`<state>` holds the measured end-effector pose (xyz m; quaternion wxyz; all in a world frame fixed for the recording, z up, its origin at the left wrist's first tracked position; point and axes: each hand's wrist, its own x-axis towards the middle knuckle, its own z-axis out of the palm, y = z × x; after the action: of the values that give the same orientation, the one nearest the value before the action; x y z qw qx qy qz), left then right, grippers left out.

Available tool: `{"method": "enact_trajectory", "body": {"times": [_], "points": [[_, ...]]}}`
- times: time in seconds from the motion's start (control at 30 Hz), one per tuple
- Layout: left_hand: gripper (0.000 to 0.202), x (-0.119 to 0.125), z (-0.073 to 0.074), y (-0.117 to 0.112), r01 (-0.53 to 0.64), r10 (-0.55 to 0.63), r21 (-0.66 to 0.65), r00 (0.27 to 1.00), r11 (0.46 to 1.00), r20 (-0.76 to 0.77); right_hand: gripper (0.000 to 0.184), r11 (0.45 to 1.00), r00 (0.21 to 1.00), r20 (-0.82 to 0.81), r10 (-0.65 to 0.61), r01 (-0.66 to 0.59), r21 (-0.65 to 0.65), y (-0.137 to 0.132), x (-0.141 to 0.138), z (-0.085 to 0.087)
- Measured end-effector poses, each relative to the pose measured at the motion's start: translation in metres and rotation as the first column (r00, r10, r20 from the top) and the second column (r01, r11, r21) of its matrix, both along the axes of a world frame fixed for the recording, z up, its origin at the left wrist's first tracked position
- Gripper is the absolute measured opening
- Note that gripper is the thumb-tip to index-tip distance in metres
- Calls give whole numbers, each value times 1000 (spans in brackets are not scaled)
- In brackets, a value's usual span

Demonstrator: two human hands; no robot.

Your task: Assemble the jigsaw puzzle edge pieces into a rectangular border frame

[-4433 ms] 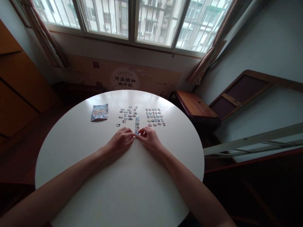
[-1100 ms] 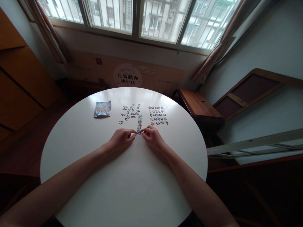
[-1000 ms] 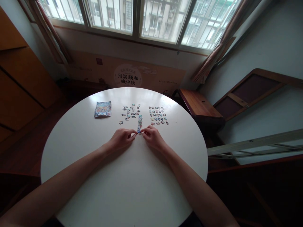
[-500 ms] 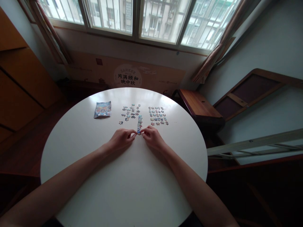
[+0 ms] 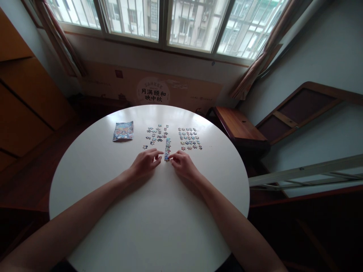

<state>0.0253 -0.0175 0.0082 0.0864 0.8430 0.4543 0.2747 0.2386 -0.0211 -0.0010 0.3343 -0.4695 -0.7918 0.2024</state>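
Observation:
A narrow strip of joined jigsaw pieces (image 5: 167, 149) lies on the round white table (image 5: 147, 219), running away from me. My right hand (image 5: 183, 164) rests beside its near end, fingers curled and fingertips pinching the strip's lower end. My left hand (image 5: 146, 162) lies just left of the strip with its fingers stretched out toward it, holding nothing. Loose pieces (image 5: 155, 134) lie scattered beyond my left hand. A neater group of loose pieces (image 5: 189, 138) lies in rows beyond my right hand.
A small colourful picture card (image 5: 123, 131) lies at the table's far left. A wooden bench (image 5: 236, 127) stands past the table's right edge, a wooden cabinet (image 5: 19, 98) at the left. Cardboard with printed characters (image 5: 152, 92) leans under the barred window.
My left hand has opened from a pinch at the strip's near end; its fingers now reach forward, slightly farther up the table. My right hand stays at the strip.

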Motion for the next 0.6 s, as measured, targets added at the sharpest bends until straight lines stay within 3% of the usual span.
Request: {"method": "enact_trajectory", "body": {"times": [0.13, 0.27, 0.37, 0.6], "points": [[36, -16, 4, 17, -152, 152, 171, 988, 974, 8, 21, 1000, 1000, 4, -11, 11, -11, 0, 0, -1], [55, -28, -1, 31, -255, 263, 80, 959, 964, -105, 21, 1000, 1000, -2, -6, 6, -20, 0, 0, -1], [64, -31, -7, 36, -285, 278, -8, 940, 958, -196, 20, 1000, 1000, -11, -6, 6, -19, 0, 0, -1], [62, -29, -8, 39, -333, 312, -47, 917, 942, -246, 21, 1000, 1000, -17, 1, -1, -6, 0, 0, -1]]}}
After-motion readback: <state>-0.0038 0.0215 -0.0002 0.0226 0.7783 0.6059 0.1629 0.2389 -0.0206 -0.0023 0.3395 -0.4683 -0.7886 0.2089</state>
